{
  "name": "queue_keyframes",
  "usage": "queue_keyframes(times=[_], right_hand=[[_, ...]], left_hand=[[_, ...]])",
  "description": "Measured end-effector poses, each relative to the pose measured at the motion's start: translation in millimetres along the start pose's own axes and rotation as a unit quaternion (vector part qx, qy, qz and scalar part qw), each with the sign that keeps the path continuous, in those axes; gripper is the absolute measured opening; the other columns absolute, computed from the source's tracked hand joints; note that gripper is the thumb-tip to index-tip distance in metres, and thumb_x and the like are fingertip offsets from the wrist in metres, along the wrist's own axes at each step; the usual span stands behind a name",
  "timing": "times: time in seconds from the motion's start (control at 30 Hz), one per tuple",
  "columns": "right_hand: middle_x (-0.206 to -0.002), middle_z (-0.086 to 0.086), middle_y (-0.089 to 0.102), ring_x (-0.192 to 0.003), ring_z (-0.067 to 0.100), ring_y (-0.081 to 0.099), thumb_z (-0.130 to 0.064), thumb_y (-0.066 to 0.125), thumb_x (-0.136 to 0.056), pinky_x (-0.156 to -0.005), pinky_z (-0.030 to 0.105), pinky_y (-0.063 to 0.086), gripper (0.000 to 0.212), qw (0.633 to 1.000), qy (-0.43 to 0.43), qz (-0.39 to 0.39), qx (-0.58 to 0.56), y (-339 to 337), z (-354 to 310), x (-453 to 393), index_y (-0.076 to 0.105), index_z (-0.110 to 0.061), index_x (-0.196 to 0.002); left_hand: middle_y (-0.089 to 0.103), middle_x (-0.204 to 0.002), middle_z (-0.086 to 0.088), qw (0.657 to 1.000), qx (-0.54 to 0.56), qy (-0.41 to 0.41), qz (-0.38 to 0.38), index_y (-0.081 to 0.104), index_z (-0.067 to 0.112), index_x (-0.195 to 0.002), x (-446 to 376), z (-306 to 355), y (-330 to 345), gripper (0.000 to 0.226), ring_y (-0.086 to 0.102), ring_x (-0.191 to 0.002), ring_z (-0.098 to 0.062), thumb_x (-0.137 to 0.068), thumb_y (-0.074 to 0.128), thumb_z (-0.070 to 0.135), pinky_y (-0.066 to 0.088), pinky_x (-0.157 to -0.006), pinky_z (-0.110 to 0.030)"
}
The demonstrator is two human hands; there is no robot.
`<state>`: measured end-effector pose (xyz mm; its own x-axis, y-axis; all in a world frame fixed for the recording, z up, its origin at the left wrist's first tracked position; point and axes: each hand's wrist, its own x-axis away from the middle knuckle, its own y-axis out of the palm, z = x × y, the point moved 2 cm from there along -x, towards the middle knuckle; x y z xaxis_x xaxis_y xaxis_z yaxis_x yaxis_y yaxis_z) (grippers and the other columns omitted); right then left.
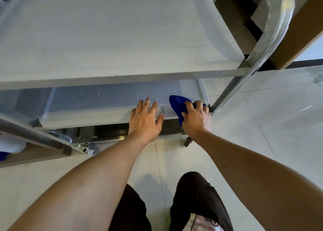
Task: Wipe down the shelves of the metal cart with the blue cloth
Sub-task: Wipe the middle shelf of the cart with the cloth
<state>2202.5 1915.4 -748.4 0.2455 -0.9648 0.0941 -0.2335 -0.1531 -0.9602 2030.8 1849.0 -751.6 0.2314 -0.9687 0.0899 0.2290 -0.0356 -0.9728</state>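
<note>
Dark trousers (197, 201) and both bare forearms fill the lower frame, nearest the camera; the person stands over a pale tiled floor (262, 134). Right hand (196, 117): grip closed down on the blue cloth (178, 106), fingers curled over its top, palm pressing it onto the lower shelf (104, 111) of the metal cart (229, 92). Cloth is bunched; one pointed end projects beyond the fingers toward the back of the shelf, and a fold hangs over the shelf's front edge under the heel of the hand. Just beside the grip, on its outer side, stands the cart's front corner post. Left hand (145, 118): flat and open, fingers spread, resting on the same shelf near its front lip, close beside the cloth but not touching it. Water droplets (174, 89) are scattered on the shelf surface beyond both hands, with a second patch further along the shelf, past the left hand. Above the grip, the upper shelf (104, 38) overhangs; its surface appears bare and matt. A curved metal handle (277, 24) rises at the cart's end beyond the corner post, with a brown cardboard box (300, 33) behind it. Below the grip, a castor (187, 141) shows under the cart frame.
</note>
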Motion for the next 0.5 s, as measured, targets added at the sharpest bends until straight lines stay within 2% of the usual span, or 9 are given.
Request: queue_keyframes(times=[0.1, 0.17, 0.23, 0.3, 0.37, 0.43, 0.5], right_hand=[[-0.144, 0.014, 0.042, -0.130, 0.041, 0.038, -0.027, 0.049, -0.097, -0.106, 0.056, 0.036, 0.045, 1.000, -0.027, 0.003, -0.008, 31.9, 8.6, -19.4, 0.044, -0.022, -0.141], [-0.147, 0.013, 0.043, -0.132, 0.042, 0.037, -0.041, 0.039, -0.099, -0.110, 0.060, 0.030, 0.045, 0.998, -0.042, 0.036, 0.008, 54.0, 13.0, -28.2, 0.044, -0.025, -0.141], [-0.145, 0.015, 0.044, -0.130, 0.045, 0.037, -0.061, 0.027, -0.098, -0.109, 0.062, 0.025, 0.058, 0.995, -0.043, 0.078, 0.040, 70.4, 12.5, -34.4, 0.043, -0.027, -0.142], [-0.144, 0.018, 0.044, -0.129, 0.047, 0.036, -0.071, 0.021, -0.095, -0.109, 0.062, 0.021, 0.070, 0.990, -0.035, 0.119, 0.063, 79.5, 10.1, -39.3, 0.041, -0.027, -0.145], [-0.144, 0.018, 0.044, -0.129, 0.047, 0.035, -0.073, 0.019, -0.093, -0.110, 0.063, 0.020, 0.073, 0.987, -0.026, 0.142, 0.076, 83.0, 7.2, -46.0, 0.040, -0.029, -0.147], [-0.144, 0.017, 0.044, -0.130, 0.047, 0.034, -0.073, 0.017, -0.092, -0.110, 0.064, 0.021, 0.073, 0.987, -0.017, 0.133, 0.086, 83.2, 5.6, -53.1, 0.038, -0.030, -0.148], [-0.146, 0.017, 0.042, -0.132, 0.047, 0.033, -0.074, 0.015, -0.092, -0.109, 0.063, 0.022, 0.073, 0.988, -0.020, 0.122, 0.097, 83.1, 6.0, -60.3, 0.034, -0.032, -0.149]], left_hand=[[0.023, -0.163, -0.006, 0.999, 0.002, 0.002, 0.035, 0.030, 0.026, -0.153, -32.2, 4.2, 26.7, 0.057, 0.014, -0.151, -0.029, -0.101, 0.038, 0.049, 0.017, -0.120, -0.049], [0.032, -0.159, -0.007, 0.998, -0.017, 0.022, 0.058, 0.034, 0.025, -0.151, -50.5, 5.4, 45.1, 0.056, 0.022, -0.148, -0.031, -0.101, 0.041, 0.048, 0.021, -0.119, -0.050], [0.037, -0.156, -0.008, 0.996, -0.033, 0.025, 0.082, 0.037, 0.023, -0.149, -60.3, 1.6, 58.8, 0.056, 0.028, -0.145, -0.031, -0.100, 0.039, 0.050, 0.025, -0.117, -0.051], [0.036, -0.156, -0.009, 0.993, -0.047, 0.013, 0.103, 0.036, 0.024, -0.150, -62.3, -4.6, 69.7, 0.058, 0.026, -0.145, -0.032, -0.100, 0.033, 0.053, 0.024, -0.117, -0.053], [0.031, -0.159, -0.010, 0.991, -0.075, 0.007, 0.112, 0.032, 0.025, -0.152, -61.0, -9.1, 79.4, 0.062, 0.022, -0.147, -0.033, -0.100, 0.019, 0.056, 0.021, -0.117, -0.054], [0.028, -0.161, -0.010, 0.989, -0.091, 0.012, 0.115, 0.030, 0.025, -0.153, -61.3, -10.1, 86.4, 0.066, 0.019, -0.148, -0.034, -0.099, 0.008, 0.056, 0.017, -0.117, -0.055], [0.029, -0.161, -0.010, 0.988, -0.088, 0.017, 0.123, 0.031, 0.025, -0.151, -62.4, -9.2, 87.3, 0.065, 0.021, -0.148, -0.034, -0.099, 0.007, 0.054, 0.018, -0.117, -0.055]])
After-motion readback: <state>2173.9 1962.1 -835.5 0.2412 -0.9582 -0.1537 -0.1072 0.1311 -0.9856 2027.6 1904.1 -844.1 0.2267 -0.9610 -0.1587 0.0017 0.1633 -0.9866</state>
